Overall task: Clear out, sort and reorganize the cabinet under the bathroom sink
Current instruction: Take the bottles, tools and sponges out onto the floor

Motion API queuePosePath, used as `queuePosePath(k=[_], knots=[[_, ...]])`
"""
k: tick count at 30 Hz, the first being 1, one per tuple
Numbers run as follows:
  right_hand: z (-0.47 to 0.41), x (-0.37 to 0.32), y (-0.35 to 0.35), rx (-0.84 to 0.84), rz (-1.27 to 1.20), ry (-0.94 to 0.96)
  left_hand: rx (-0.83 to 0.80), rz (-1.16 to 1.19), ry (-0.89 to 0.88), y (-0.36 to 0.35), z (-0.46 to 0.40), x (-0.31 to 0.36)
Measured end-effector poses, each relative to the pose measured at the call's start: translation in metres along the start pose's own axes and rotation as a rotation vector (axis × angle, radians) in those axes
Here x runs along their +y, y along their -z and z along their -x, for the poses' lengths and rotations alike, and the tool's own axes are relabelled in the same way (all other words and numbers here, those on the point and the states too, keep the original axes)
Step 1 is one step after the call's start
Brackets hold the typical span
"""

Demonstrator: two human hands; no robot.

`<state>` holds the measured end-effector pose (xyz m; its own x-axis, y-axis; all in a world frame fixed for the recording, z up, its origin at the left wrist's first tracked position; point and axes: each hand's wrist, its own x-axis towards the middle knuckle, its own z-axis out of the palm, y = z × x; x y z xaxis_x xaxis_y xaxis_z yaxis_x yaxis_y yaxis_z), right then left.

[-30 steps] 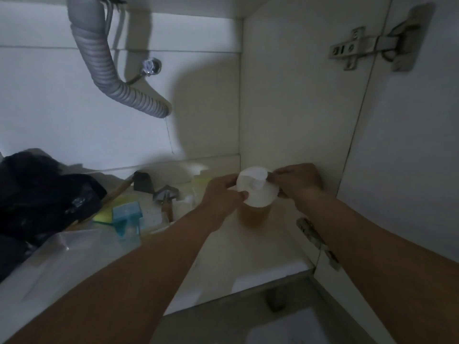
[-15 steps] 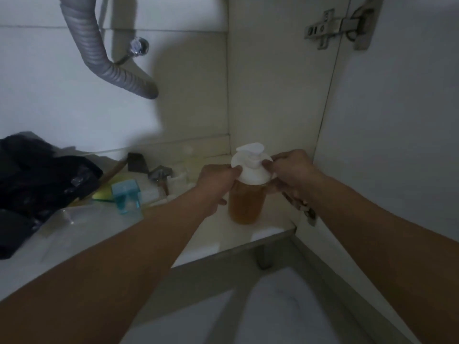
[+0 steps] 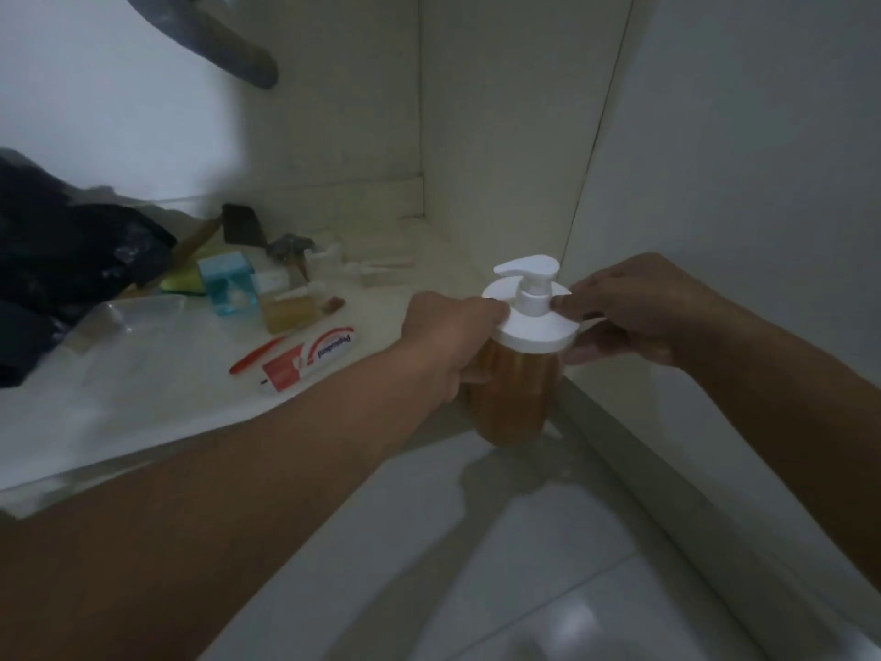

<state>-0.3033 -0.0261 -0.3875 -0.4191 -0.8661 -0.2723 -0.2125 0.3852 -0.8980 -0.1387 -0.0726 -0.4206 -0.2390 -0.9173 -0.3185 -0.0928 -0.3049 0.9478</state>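
**Pump bottle held between both hands at the cabinet's front edge**

A clear plastic pump bottle of amber liquid with a wide white cap and white pump head (image 3: 517, 398) is held upright between the two hands. The left hand (image 3: 448, 343) is wrapped around the bottle's left side just under the cap, fingers curled against the body. The right hand (image 3: 634, 310) is closed on the cap's right rim, thumb on top of the cap beside the pump stem, fingers curled beneath the rim. The bottle is seen at the front right corner of the white cabinet shelf (image 3: 143, 422), its base over the pale tiled floor (image 3: 524, 565); whether it rests on anything cannot be told. Left of the hands, on the shelf, lie a red-and-white toothpaste tube (image 3: 310, 357), a red toothbrush (image 3: 255, 355), a small bottle of yellowish liquid (image 3: 288, 310) and a translucent blue box (image 3: 228, 283). Further left a black plastic bag (image 3: 57, 260) is heaped
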Motion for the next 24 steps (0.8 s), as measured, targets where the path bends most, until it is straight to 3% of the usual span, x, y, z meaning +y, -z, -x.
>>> queuePosePath(k=[10, 24], knots=[[-0.019, 0.084, -0.016, 0.012, 0.107, -0.168, -0.108, -0.055, 0.251, -0.025, -0.007, -0.075], [-0.065, 0.131, -0.045, 0.203, 0.375, -0.057, -0.137, -0.051, 0.327, -0.045, -0.049, -0.128]])
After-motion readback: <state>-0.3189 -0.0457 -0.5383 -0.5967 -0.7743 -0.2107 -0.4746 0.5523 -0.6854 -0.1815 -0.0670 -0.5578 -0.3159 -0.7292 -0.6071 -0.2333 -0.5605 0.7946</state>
